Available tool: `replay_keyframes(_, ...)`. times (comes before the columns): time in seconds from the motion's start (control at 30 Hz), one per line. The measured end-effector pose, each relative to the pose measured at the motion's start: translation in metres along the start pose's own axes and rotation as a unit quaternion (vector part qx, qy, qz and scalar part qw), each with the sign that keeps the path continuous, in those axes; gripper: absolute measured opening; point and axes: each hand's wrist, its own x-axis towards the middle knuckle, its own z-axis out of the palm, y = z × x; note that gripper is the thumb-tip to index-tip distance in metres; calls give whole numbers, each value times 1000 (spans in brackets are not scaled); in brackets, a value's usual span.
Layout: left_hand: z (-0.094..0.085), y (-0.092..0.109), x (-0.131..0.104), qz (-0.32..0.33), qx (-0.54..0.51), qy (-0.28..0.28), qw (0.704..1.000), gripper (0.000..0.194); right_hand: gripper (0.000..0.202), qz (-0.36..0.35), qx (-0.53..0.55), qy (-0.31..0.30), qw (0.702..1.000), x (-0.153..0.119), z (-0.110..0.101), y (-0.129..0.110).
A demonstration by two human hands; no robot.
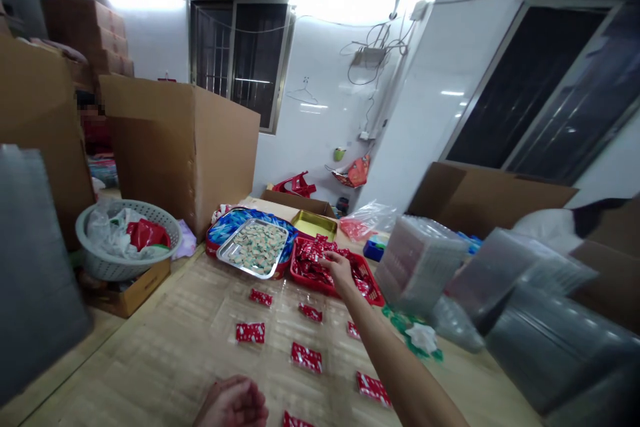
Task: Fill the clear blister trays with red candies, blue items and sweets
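My right hand [339, 268] is stretched out over a red plastic basket [376, 288] heaped with small shiny red packets [313, 255]. Its thumb and fingertips are pinched together at the heap, on what looks like a red packet. Low in the view, my left hand [234, 403] hangs above the table with fingers curled in; whatever it may hold is hidden. Several single red packets lie spaced in rows between the hands, such as one patterned packet [307, 357] and another packet [251, 332]. They appear to rest on clear plastic sheets or trays. My right forearm covers part of the rows.
Left of the basket, a metal tray [274, 270] of small wrapped pieces sits on blue packets. Behind stands a gold tin [315, 223]. Stacked clear plastic containers [415, 267] line the right. A grey colander [107, 270] and large cardboard box [225, 153] are left.
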Motion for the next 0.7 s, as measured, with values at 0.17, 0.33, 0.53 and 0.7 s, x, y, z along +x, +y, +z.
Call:
replay_keyframes(0.17,35,3,3,-17,-65,-15,998,23,33,29,78,-104,991,-49,17,-36)
replay_keyframes(0.33,51,14,7,27,-141,-66,987,56,28,134,161,-312,927,-140,44,-46)
replay_keyframes(0.53,35,24,-14,116,-202,-52,971,52,21,229,148,-445,853,-208,78,-45)
replay_keyframes(0.7,8,25,-33,199,-154,0,968,33,26,229,58,-462,855,-224,112,-43)
